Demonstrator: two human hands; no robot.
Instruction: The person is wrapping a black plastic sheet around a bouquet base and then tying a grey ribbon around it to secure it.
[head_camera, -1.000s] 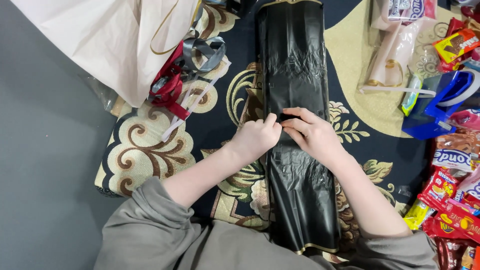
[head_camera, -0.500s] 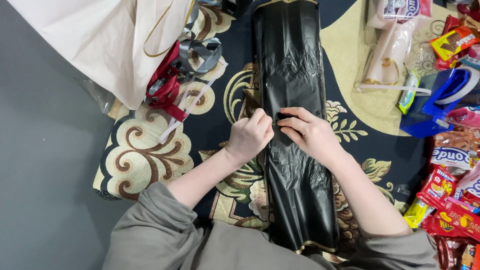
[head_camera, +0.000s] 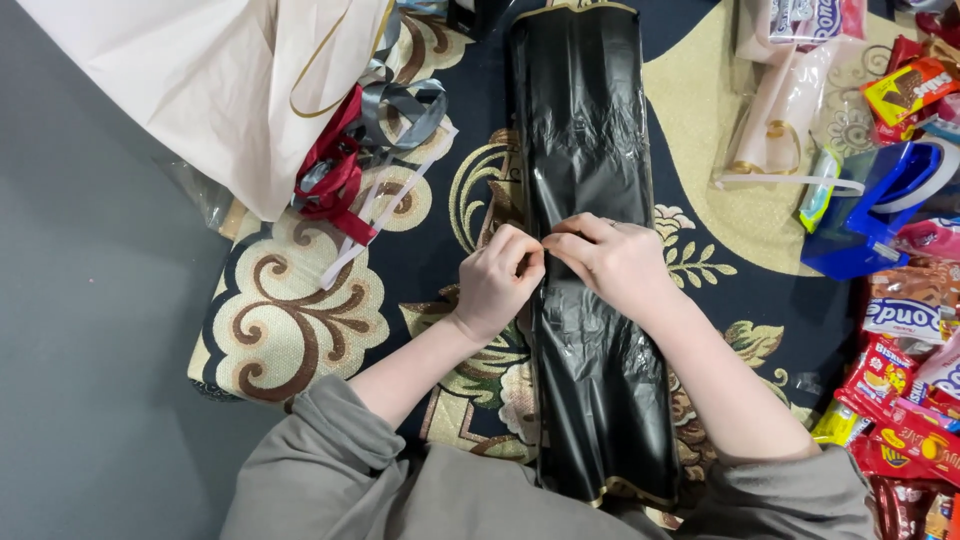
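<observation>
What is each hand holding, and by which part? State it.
Both the left hand and the right hand pinch the long black plastic bag at its left edge, about halfway along its length, fingertips meeting there.

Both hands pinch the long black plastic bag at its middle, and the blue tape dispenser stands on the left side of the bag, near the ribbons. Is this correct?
Not quite. In the head view the blue tape dispenser lies to the right of the black plastic bag, by the snack packets. The ribbons are on the left. Both the left hand and right hand do pinch the bag at its middle.
</observation>
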